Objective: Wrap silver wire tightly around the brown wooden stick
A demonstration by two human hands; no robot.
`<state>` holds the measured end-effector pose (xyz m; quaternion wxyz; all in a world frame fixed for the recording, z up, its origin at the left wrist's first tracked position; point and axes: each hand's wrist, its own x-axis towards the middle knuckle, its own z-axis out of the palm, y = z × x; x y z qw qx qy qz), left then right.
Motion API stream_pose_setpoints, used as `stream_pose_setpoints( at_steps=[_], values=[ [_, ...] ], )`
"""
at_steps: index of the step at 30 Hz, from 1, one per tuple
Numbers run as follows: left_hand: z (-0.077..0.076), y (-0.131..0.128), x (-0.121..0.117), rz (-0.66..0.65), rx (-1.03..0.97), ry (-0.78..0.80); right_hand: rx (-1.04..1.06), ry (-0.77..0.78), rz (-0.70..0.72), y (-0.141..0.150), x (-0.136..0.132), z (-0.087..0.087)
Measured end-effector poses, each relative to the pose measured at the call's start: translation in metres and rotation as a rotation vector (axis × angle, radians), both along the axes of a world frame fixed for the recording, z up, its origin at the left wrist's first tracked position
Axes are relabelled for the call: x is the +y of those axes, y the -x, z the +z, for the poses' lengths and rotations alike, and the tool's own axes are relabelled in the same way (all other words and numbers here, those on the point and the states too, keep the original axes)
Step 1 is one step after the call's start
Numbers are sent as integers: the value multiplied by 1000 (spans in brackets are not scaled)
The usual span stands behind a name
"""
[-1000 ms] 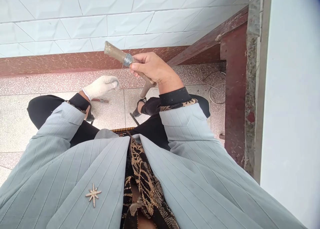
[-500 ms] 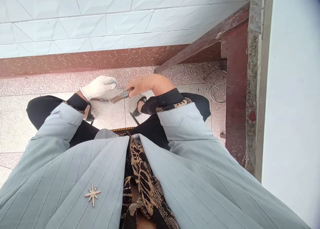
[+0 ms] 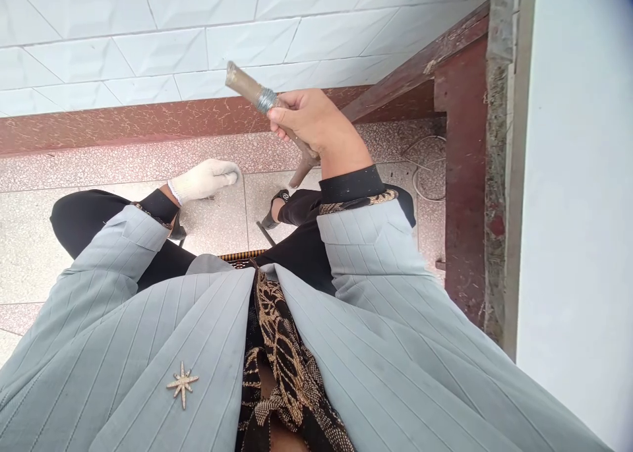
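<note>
My right hand (image 3: 316, 119) is closed around a brown wooden stick (image 3: 244, 86), bound with grey wire near its thick end. That end points up and left, in front of the wall. Below the hand the stick runs down to a branching, stubby lower end. My left hand (image 3: 202, 180), in a white knit glove, hangs low over the floor with its fingers curled together. A small dark thing (image 3: 210, 197) shows just beneath the glove; I cannot tell whether it is held. What the gloved fingers hold, if anything, is hidden.
White tiles (image 3: 247, 47) with a reddish-brown base strip (image 3: 123, 119) form the wall ahead. At right stands a dark red wooden frame (image 3: 465, 175) under a pale tabletop (image 3: 573, 175). A looped cable (image 3: 420, 182) lies on the speckled floor beside the frame.
My right hand has risen with the stick, whose thick end has swung from low beside the glove to high before the wall. My left hand has shifted slightly right and down.
</note>
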<state>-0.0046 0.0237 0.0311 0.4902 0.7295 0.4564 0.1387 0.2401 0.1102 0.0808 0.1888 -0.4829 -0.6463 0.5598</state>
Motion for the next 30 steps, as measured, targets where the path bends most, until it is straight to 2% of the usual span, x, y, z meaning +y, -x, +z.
stream_pose_setpoints(
  at_steps=[2,5,7,9,12,17,22,24,26,28,30],
  values=[
    [5,-2,-1,-53,40,-15,-280,-129,40,5,3,-10],
    [9,0,-2,-106,78,-19,-581,-292,193,11,7,-22],
    [12,3,-1,-118,125,-48,-716,-269,373,14,7,-27],
    [15,6,1,-109,182,-113,-816,-168,578,18,4,-27],
    [17,12,5,-64,223,-200,-841,-23,800,24,-2,-22],
    [15,18,12,52,222,-240,-619,92,974,31,-11,-12],
    [11,17,16,140,189,-195,-341,175,906,20,-7,-4],
    [8,14,15,151,155,-152,-212,166,817,12,-6,0],
    [5,10,12,126,121,-88,-2,128,617,5,-6,4],
    [3,6,9,68,90,-37,194,69,357,3,-7,6],
    [3,3,6,15,60,-22,208,22,152,5,-7,4]
  ],
)
